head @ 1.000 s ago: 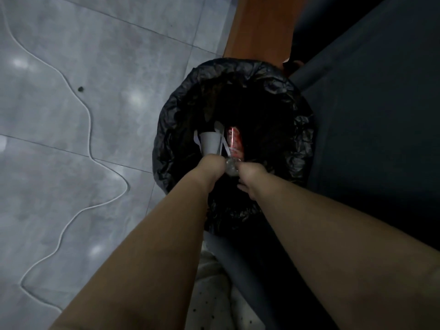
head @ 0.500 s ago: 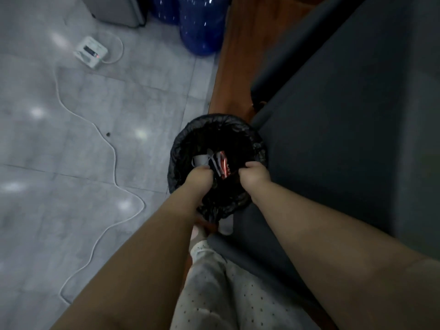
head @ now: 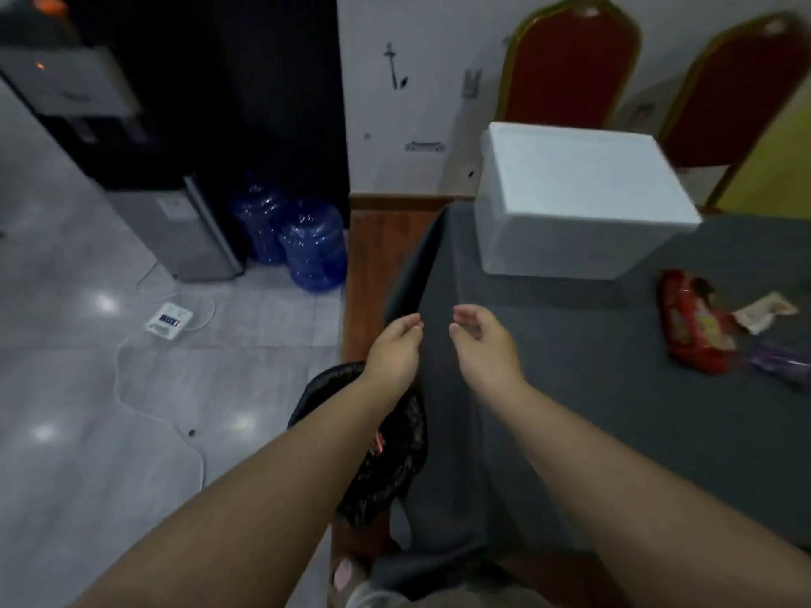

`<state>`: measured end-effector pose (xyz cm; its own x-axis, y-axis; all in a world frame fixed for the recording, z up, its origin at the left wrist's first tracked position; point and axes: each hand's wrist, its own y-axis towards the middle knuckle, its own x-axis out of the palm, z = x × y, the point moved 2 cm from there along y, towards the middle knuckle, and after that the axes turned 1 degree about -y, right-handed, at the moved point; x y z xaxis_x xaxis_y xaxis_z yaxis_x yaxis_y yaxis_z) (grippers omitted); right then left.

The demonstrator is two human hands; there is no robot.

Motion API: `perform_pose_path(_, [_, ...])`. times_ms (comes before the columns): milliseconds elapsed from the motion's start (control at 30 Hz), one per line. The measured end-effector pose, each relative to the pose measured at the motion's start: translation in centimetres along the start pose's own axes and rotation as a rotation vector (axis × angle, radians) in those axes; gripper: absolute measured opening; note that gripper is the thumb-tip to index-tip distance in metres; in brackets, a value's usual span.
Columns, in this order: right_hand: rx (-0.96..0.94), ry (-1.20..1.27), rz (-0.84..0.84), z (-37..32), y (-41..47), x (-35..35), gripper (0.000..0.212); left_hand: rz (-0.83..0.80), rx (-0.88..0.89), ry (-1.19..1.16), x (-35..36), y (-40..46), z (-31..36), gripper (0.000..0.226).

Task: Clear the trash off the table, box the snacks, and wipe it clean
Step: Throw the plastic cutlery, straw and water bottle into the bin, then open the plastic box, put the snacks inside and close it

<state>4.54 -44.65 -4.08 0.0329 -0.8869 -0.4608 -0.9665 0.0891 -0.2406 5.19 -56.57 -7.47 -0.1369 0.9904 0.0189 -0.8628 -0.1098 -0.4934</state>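
- I see my left hand [head: 395, 344] and right hand [head: 480, 340] loosely curled, holding nothing, above the tabletop [head: 592, 388] corner.
- Red snack packet [head: 695, 329] lies near white foam box [head: 579, 199].
- Black-lined bin [head: 386, 467] sits below.

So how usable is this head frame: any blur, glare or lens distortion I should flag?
Head view: dim overall, with motion blur softening the red snack packet and the white foam box. Ceiling lights leave glare spots on the grey floor tiles. Wide-angle distortion bends the red chairs outward. The left hand and right hand read reasonably clearly, both empty.
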Motion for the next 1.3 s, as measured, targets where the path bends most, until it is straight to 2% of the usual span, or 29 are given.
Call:
perform_pose_path(167, [-0.038, 0.063, 0.157, 1.4, 0.3, -7.9, 0.021, -0.120, 0.135, 0.055, 7.7, -1.3, 3.9, 0.038])
perform_pose_path(367, [-0.065, 0.110, 0.227, 5.1, 2.6, -18.1, 0.018, -0.133, 0.162, 0.067, 18.3, -0.6, 4.3, 0.038])
perform_pose_path(500, [-0.072, 0.097, 0.203, 8.5, 5.3, -24.2, 0.017, -0.037, 0.132, -0.007, 25.2, 0.3, 4.2, 0.035])
perform_pose_path(633, [-0.080, 0.082, 0.164, 10.1, 8.5, -29.6, 0.016, 0.213, 0.154, -0.177, 29.9, 0.3, 5.2, 0.030])
perform_pose_path(800, [-0.076, 0.111, 0.073, 7.3, 13.2, -31.2, 0.025, 0.549, 0.190, -0.253, 27.4, 1.5, 8.2, 0.036])
perform_pose_path(1033, [0.090, 0.150, -0.039, 3.4, 18.8, -29.4, 0.065, 0.841, 0.224, -0.247, 22.2, 4.6, 11.8, 0.062])
perform_pose_path(1100, [0.108, 0.160, -0.095, 3.2, 19.6, -28.6, 0.065, 0.839, 0.189, -0.212, 20.8, 5.5, 12.6, 0.067])
perform_pose_path(1300, [0.128, 0.193, -0.130, 3.3, 20.6, -27.7, 0.064, 0.603, 0.155, -0.154, 17.9, 7.6, 12.9, 0.050])
